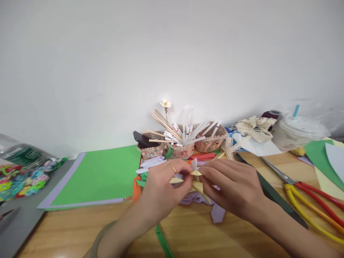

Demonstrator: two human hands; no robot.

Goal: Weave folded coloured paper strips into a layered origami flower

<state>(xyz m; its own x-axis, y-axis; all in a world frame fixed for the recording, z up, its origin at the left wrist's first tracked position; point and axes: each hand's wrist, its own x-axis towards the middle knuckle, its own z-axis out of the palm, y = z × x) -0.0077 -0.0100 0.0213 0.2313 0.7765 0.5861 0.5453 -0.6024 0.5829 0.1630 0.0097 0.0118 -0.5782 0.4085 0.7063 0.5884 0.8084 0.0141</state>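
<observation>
Both hands meet over the middle of the wooden table (80, 229). My left hand (162, 186), with a ring on one finger, pinches a small folded piece of pale yellow paper (195, 179). My right hand (231, 184) pinches the same folded paper from the other side. The fingers of both hands are closed on it. Beneath the hands lie lilac paper pieces (217, 212) and a green paper strip (162, 242).
Green sheets (99, 175) on lilac paper lie to the left. Baskets of wooden sticks and paper rolls (180, 141) stand behind the hands. Scissors with red and yellow handles (303, 193), a lidded plastic cup (295, 134), lace ribbon (254, 129) and coloured sheets are on the right. A bag of coloured loops (21, 175) is far left.
</observation>
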